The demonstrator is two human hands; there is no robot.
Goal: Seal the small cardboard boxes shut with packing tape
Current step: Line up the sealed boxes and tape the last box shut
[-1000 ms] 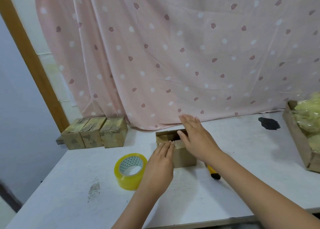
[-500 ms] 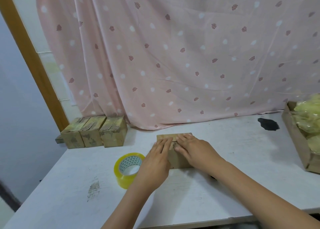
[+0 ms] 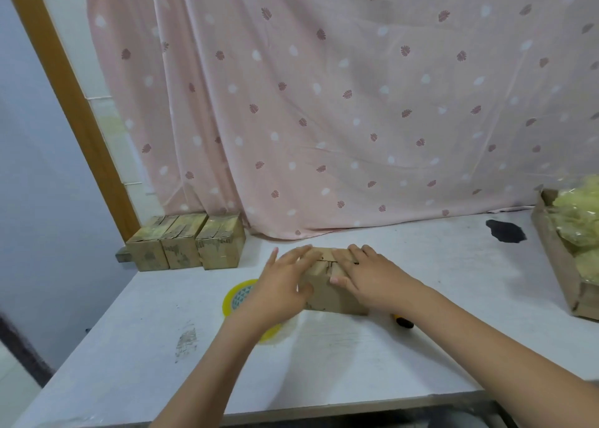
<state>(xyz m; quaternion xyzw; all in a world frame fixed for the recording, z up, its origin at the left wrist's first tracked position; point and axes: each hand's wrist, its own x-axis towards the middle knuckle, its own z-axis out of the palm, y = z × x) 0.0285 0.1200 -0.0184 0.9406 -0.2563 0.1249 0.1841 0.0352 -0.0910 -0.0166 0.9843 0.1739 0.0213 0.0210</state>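
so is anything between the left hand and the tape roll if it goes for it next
Nothing visible does. The left hand lies on the cardboard box, and the tape roll sits directly beside and partly under its wrist on the table. The right hand holds the flaps down.

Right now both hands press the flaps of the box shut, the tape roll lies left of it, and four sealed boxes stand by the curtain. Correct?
Not quite. The head view shows three sealed boxes, not four. Both hands, left hand and right hand, press the box; the tape roll lies left.
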